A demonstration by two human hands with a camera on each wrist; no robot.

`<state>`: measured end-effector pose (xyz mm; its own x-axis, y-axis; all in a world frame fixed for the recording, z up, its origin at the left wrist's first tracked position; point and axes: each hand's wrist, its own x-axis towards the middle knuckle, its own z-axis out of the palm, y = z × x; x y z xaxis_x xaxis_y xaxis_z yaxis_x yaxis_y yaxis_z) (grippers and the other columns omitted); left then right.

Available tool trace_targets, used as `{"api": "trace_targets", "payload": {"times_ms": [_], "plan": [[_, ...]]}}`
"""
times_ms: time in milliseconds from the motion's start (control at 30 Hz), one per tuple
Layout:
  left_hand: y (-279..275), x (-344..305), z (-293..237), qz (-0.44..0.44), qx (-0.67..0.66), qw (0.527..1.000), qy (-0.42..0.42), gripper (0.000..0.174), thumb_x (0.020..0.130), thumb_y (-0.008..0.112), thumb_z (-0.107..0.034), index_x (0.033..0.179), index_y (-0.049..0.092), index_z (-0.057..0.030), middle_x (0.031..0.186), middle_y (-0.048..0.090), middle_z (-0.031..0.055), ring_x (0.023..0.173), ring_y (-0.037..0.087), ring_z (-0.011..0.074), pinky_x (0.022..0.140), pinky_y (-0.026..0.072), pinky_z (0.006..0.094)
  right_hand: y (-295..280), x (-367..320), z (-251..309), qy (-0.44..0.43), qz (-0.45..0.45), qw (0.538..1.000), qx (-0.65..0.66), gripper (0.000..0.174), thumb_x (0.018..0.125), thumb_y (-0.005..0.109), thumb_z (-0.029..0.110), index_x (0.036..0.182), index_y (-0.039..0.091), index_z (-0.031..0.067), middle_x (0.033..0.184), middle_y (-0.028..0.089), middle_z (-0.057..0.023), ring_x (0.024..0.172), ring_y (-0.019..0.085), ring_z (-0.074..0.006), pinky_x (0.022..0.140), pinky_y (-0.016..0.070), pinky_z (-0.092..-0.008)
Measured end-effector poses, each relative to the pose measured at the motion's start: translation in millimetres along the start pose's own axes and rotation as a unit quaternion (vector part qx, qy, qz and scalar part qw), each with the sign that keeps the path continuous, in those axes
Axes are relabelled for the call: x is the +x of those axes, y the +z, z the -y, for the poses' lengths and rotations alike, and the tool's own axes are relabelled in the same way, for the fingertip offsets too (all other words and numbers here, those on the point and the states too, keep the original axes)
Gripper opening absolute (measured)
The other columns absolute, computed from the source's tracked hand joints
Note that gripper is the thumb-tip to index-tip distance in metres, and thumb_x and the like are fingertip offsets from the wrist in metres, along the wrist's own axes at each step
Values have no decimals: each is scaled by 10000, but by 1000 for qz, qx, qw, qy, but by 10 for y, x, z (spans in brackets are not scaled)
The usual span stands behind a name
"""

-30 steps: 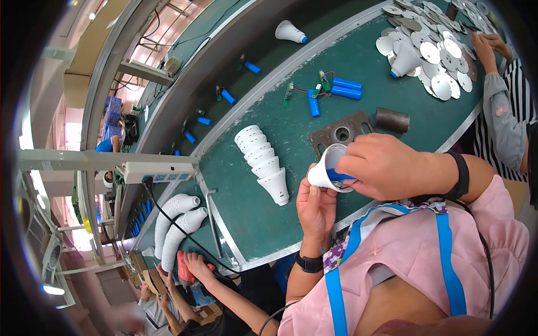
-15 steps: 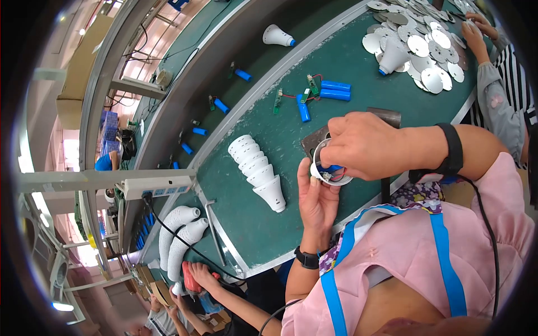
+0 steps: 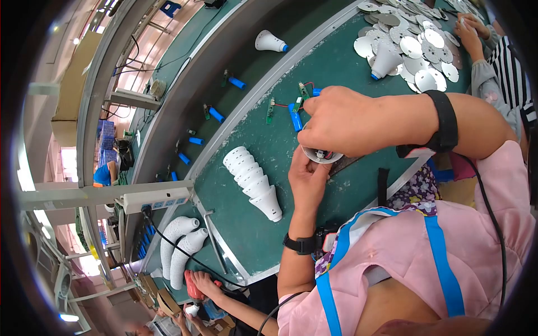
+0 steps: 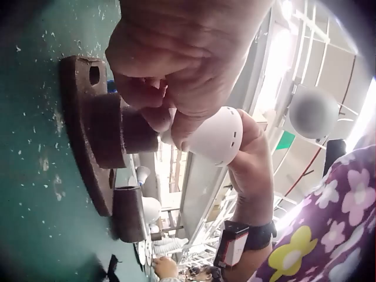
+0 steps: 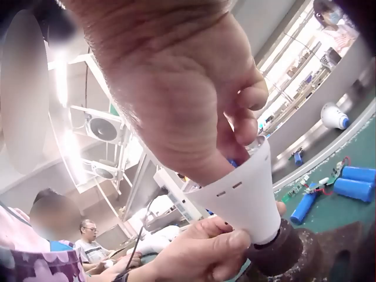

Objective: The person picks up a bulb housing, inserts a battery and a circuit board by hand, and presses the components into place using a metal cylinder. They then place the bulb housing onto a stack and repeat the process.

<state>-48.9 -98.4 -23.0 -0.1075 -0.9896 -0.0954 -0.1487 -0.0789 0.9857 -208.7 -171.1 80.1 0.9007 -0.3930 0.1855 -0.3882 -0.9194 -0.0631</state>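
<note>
My left hand grips a white cone-shaped lamp housing near its narrow end, the wide mouth facing up. That narrow end is right at the ring of a dark metal fixture on the green table. My right hand reaches into the mouth with curled fingers. A bit of blue battery shows beside these fingers in the right wrist view; the fingertips are hidden inside. Dark parts and wire show within the rim in the head view.
Nested white housings lie left of my hands. Blue batteries with green boards lie beyond, and metal discs are heaped at the far right. A dark metal tube stands beside the fixture. Another person's hand holds a red tool.
The housing has gone from tilted in my left hand to upright at the fixture. My right hand has moved over its mouth, pushing the blue battery deeper inside. The head view has shifted slightly.
</note>
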Motion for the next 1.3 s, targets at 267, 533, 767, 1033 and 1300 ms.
{"api": "trace_targets", "payload": {"times_ms": [267, 533, 767, 1033, 1300], "plan": [[103, -48, 88, -63, -44, 997, 30, 307, 761, 643, -56, 1021, 491, 0, 850, 598, 62, 664, 570, 105, 512, 452, 205, -28, 150, 72, 2, 115, 993, -9, 204, 542, 688, 145, 701, 608, 44, 623, 609, -81, 706, 581, -244, 529, 475, -347], [-52, -72, -496, 59, -373, 917, -131, 371, 868, 475, -123, 1214, 388, -19, 1010, 576, 104, 819, 629, 214, 549, 520, 217, -1, 185, 58, 9, 139, 990, 33, 173, 593, 654, 159, 718, 607, 49, 633, 609, -78, 649, 584, -219, 507, 462, -333], [-23, 10, -510, 33, -303, 941, -148, 373, 860, 487, -108, 1212, 401, -18, 1019, 575, 117, 765, 638, 200, 534, 531, 222, -73, 29, 32, 40, 69, 992, 95, 234, 637, 652, 151, 847, 596, 65, 759, 618, -89, 747, 580, -249, 623, 468, -344], [-15, 17, -500, 36, -320, 935, -148, 417, 827, 515, -87, 1218, 397, -5, 1020, 572, 144, 768, 638, 218, 534, 546, 234, 718, -1059, -36, 292, -130, 941, 111, 541, 667, 677, 144, 1167, 477, 86, 1007, 528, -134, 935, 492, -294, 802, 405, -392], [-19, 11, -472, 34, -336, 931, -141, 428, 822, 527, -84, 1220, 395, -6, 1023, 572, 142, 767, 641, 216, 533, 548, 228, 425, -846, 36, 268, -183, 931, 170, 604, 633, 675, 119, 1193, 450, 91, 877, 516, -108, 764, 498, -297, 667, 433, -375]]}}
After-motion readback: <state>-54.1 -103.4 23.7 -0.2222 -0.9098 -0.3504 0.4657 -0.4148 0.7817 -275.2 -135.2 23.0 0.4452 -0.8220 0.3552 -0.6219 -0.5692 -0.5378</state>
